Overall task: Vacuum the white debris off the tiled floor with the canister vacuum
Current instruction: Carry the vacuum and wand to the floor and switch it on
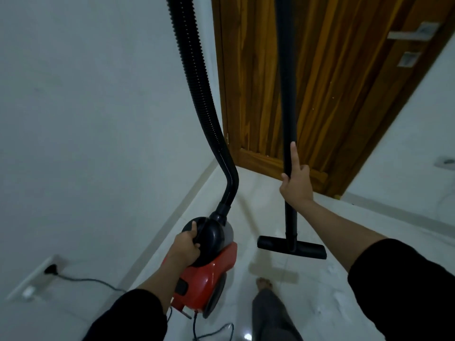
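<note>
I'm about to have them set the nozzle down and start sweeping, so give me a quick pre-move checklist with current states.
1. Canister held: ok. The left hand grips the black top of the red canister vacuum.
2. Wand held: ok. The right hand wraps the black wand, index finger along it.
3. Floor nozzle attached: ok. The floor nozzle sits on the wand's end; whether it touches the tiled floor cannot tell.
4. Hose connected: ok. The hose enters the canister without a sharp kink.
5. Power: the plug is in the wall socket; motor running, cannot tell.
6. Bare foot close to the nozzle: not ok.
</note>
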Motion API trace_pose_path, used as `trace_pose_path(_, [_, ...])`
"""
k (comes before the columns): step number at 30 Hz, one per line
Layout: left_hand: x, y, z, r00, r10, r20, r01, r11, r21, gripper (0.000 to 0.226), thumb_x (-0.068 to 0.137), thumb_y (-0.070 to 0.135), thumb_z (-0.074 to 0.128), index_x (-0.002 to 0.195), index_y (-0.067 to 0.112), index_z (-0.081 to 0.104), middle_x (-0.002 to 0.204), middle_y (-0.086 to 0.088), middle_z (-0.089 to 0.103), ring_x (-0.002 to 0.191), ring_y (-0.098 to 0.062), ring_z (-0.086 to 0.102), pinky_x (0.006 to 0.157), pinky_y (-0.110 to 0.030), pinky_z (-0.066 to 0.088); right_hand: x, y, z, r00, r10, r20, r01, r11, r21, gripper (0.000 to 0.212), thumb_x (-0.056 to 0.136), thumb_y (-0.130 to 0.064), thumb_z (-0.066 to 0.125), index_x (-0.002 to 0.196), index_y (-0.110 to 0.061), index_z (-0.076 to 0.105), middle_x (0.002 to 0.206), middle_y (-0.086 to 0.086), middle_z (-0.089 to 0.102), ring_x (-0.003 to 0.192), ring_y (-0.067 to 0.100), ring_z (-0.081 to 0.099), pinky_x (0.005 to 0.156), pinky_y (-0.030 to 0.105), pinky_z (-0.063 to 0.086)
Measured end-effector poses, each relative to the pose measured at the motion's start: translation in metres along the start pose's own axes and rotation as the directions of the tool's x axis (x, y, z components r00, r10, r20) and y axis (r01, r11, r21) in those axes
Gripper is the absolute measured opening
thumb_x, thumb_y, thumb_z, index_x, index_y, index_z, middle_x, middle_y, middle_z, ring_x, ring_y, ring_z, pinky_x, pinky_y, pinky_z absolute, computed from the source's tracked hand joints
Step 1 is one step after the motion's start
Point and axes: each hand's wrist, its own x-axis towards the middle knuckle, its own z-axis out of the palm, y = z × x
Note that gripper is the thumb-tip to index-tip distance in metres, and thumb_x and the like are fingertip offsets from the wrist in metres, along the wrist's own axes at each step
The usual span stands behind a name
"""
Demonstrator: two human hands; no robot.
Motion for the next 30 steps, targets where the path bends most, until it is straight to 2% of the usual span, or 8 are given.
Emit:
trace_pose_path(4, [-0.077, -0.018, 0.009, 1.000, 0.017, 0.005, -0.017, 0.998, 0.057, 0.073, 0.095, 0.011, 0.050, 0.155, 0.008, 0.010, 0.121, -0.020, 0.063, 0.112, -0.033, 0.058, 0.085, -0.029, 0.044, -0.076, -0.004, -0.023, 0.999, -0.033, -0.015, 0.033, 0.999, 0.027, 0.086, 0.100, -0.005, 0.051, 0.144, -0.046, -0.010, 0.101, 0.012, 0.039, 0.059, 0.016, 0.032, 0.052, 0.020, 0.028])
trace_pose_path(8, [-0.140, -0.029, 0.018, 0.999, 0.018, 0.031, -0.022, 0.988, 0.154, 0.074, 0.094, 0.012, 0.049, 0.156, 0.008, 0.009, 0.126, -0.018, 0.061, 0.116, -0.031, 0.056, 0.088, -0.030, 0.044, -0.136, 0.007, -0.043, 0.999, -0.035, -0.022, 0.036, 0.999, 0.025, 0.087, 0.099, -0.004, 0.051, 0.144, -0.048, -0.010, 0.103, 0.013, 0.039, 0.062, 0.017, 0.037, 0.062, 0.030, 0.041])
trace_pose_path(11, [-0.183, -0.025, 0.035, 0.999, -0.003, 0.034, -0.003, 0.984, 0.180, 0.074, 0.094, 0.012, 0.048, 0.155, 0.008, 0.007, 0.130, -0.016, 0.059, 0.119, -0.030, 0.055, 0.090, -0.028, 0.043, -0.170, 0.022, -0.060, 0.999, -0.038, -0.001, 0.038, 0.999, 0.028, 0.088, 0.098, -0.004, 0.052, 0.145, -0.048, -0.008, 0.102, 0.011, 0.038, 0.066, 0.020, 0.040, 0.066, 0.035, 0.045])
trace_pose_path(13, [-0.210, -0.021, 0.049, 0.999, -0.028, 0.022, 0.023, 0.981, 0.191, 0.074, 0.095, 0.011, 0.047, 0.156, 0.008, 0.005, 0.131, -0.016, 0.058, 0.119, -0.029, 0.055, 0.091, -0.028, 0.043, -0.190, 0.035, -0.074, 0.999, -0.044, 0.019, 0.043, 0.998, 0.041, 0.089, 0.098, -0.003, 0.052, 0.144, -0.050, -0.008, 0.102, 0.011, 0.038, 0.069, 0.021, 0.042, 0.066, 0.034, 0.043])
trace_pose_path(17, [-0.257, -0.003, 0.081, 0.997, -0.079, 0.003, 0.076, 0.969, 0.235, 0.074, 0.095, 0.011, 0.046, 0.155, 0.007, 0.004, 0.120, -0.015, 0.063, 0.109, -0.027, 0.059, 0.080, -0.027, 0.044, -0.225, 0.066, -0.102, 0.996, -0.050, 0.075, 0.045, 0.997, 0.065, 0.091, 0.099, -0.005, 0.051, 0.141, -0.056, -0.012, 0.105, 0.011, 0.039, 0.071, 0.023, 0.048, 0.069, 0.034, 0.046])
trace_pose_path(22, [-0.307, 0.019, 0.127, 0.992, -0.129, 0.014, 0.123, 0.969, 0.213, 0.077, 0.094, 0.013, 0.049, 0.156, 0.008, 0.005, 0.121, -0.018, 0.062, 0.111, -0.031, 0.058, 0.085, -0.031, 0.046, -0.275, 0.101, -0.133, 0.994, -0.038, 0.105, 0.031, 0.997, 0.069, 0.091, 0.100, -0.007, 0.049, 0.138, -0.057, -0.016, 0.107, 0.010, 0.037, 0.071, 0.024, 0.049, 0.069, 0.030, 0.047])
trace_pose_path(30, [-0.377, 0.047, 0.188, 0.991, -0.080, 0.104, 0.064, 0.987, 0.146, 0.075, 0.094, 0.017, 0.052, 0.156, 0.013, 0.010, 0.129, -0.017, 0.058, 0.119, -0.031, 0.055, 0.091, -0.030, 0.044, -0.332, 0.108, -0.155, 0.993, 0.000, 0.122, -0.010, 0.996, 0.087, 0.092, 0.099, -0.006, 0.051, 0.142, -0.052, -0.016, 0.106, 0.011, 0.039, 0.070, 0.023, 0.049, 0.067, 0.029, 0.046])
